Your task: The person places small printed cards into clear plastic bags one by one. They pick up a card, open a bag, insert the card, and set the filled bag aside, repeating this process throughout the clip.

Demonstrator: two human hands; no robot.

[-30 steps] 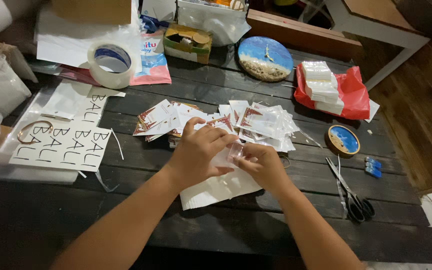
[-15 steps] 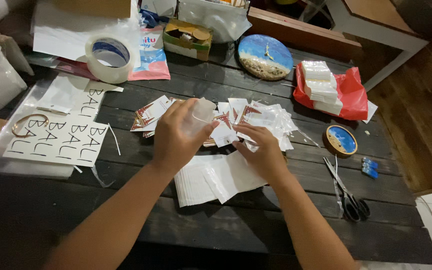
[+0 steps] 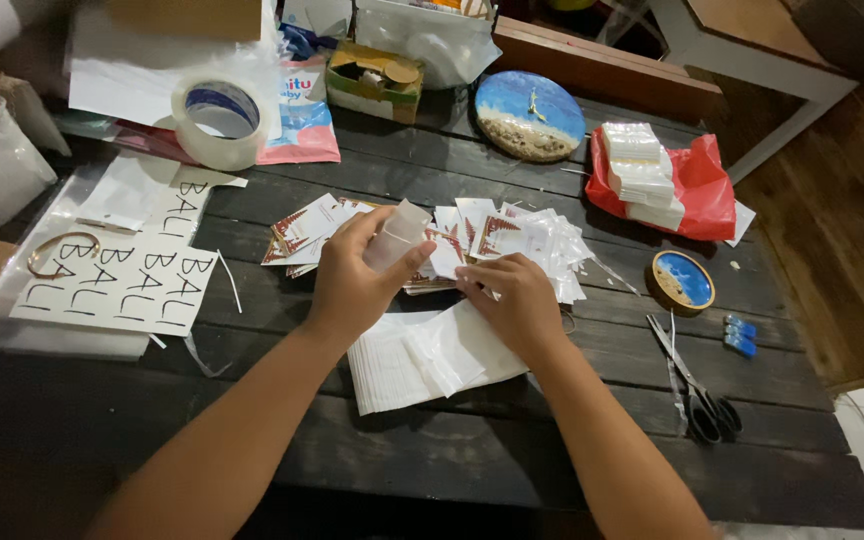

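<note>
1. On the dark plank table [image 3: 512, 450], head view: left hand [image 3: 357, 280] is raised a little above the spread of printed cards [image 3: 302, 230], fingers curled round a small clear plastic sleeve [image 3: 397, 235], pinched between thumb and fingertips and standing tilted upward.
2. Right hand [image 3: 517, 300] lies knuckles-up, fingers bent, on the near edge of the card spread and over a stack of clear sleeves [image 3: 422, 360]; whether it grips anything underneath cannot be told.
3. That stack lies flat on the table between the two forearms, just below both hands.
4. Left of the hands: white sheet with black lettering [image 3: 117, 280], a thin ring [image 3: 57, 250] on its corner, roll of clear tape [image 3: 217, 125] further back.
5. Right side: scissors [image 3: 697, 385], small round painted disc [image 3: 682, 280], red bag [image 3: 697, 185] carrying a pile of clear packets [image 3: 642, 170], larger round painted disc [image 3: 530, 115] behind the cards.
</note>
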